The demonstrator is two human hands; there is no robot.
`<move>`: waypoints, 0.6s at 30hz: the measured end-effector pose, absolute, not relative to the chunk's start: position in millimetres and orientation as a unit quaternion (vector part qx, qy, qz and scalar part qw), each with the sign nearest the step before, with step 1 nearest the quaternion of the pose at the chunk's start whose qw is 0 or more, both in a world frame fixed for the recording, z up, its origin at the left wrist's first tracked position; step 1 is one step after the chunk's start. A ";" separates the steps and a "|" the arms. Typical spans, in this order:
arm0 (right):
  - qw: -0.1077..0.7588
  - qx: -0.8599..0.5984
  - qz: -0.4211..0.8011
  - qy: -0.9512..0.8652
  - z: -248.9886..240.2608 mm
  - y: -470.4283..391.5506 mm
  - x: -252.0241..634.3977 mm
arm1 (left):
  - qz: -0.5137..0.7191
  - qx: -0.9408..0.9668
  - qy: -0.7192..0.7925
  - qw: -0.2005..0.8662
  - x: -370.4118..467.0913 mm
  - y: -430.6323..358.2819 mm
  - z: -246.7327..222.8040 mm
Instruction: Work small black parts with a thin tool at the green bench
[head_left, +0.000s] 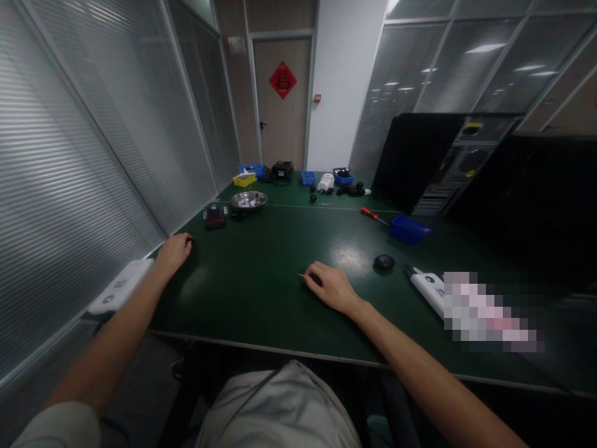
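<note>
My right hand (330, 286) is over the middle of the green table (242, 280), its fingers pinched on a thin, light-coloured object (301, 275) whose tip points left. What it is cannot be made out. At the table's left edge rests my left hand (175, 250), fingers curled and close together; whether they hold anything is hidden. Beyond my left hand sit a dark red-and-black item (215, 216) and a round metal dish (249, 200) with small pale pieces in it. A round black object (384, 262) lies right of my right hand.
A white device (122, 287) stands at the left edge, another (431, 291) at the right. An orange screwdriver (369, 213) lies by a blue bin (410, 229). Black computer cases (420, 158) stand at the right. Small bins line the far end, including a yellow one (245, 180).
</note>
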State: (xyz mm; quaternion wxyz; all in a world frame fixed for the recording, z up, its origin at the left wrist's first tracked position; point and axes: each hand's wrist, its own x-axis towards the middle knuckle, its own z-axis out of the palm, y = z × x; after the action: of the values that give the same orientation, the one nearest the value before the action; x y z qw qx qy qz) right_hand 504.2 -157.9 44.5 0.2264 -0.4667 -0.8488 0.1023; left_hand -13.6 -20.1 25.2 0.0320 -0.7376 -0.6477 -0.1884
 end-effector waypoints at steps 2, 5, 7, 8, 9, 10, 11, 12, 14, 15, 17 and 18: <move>0.230 -0.469 0.100 -0.847 44.2 -158.1 504.3 | -0.175 -0.703 -0.687 0.059 -31.9 -22.2 26.3; 0.230 -0.469 0.104 -0.846 44.2 -157.8 504.4 | -0.162 -0.672 -0.718 0.080 -38.6 -23.6 24.9; 0.231 -0.469 0.107 -0.846 44.5 -157.7 504.4 | -0.163 -0.657 -0.730 0.089 -37.8 -21.8 22.8; 0.231 -0.468 0.109 -0.846 44.8 -157.8 504.3 | -0.166 -0.650 -0.735 0.094 -37.4 -20.7 21.8; 0.232 -0.468 0.109 -0.846 45.0 -157.9 504.3 | -0.169 -0.646 -0.738 0.099 -37.2 -19.6 21.0; 0.233 -0.467 0.109 -0.846 45.3 -158.1 504.2 | -0.171 -0.644 -0.739 0.103 -37.4 -18.8 20.4; 0.233 -0.466 0.109 -0.846 45.6 -158.2 504.1 | -0.174 -0.644 -0.738 0.106 -37.8 -18.4 19.9; 0.232 -0.466 0.109 -0.847 45.9 -158.4 504.1 | -0.176 -0.645 -0.736 0.109 -38.4 -18.2 19.4; 0.232 -0.465 0.109 -0.847 46.3 -158.6 504.0 | -0.182 -0.650 -0.729 0.117 -39.6 -18.1 18.5; 0.232 -0.465 0.109 -0.847 46.4 -158.6 504.0 | -0.183 -0.652 -0.725 0.124 -40.1 -18.1 17.8; 0.233 -0.465 0.109 -0.847 46.2 -158.3 504.1 | -0.183 -0.655 -0.721 0.137 -40.4 -17.8 16.3; 0.233 -0.465 0.109 -0.847 46.0 -158.2 504.1 | -0.179 -0.657 -0.719 0.140 -40.2 -17.6 15.4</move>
State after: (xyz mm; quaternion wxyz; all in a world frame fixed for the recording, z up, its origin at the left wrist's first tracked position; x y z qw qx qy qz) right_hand 504.1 -158.2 46.0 0.2332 -0.4652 -0.8470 0.1092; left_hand -40.2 -17.6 15.4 0.1405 -0.6567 -0.7190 -0.1790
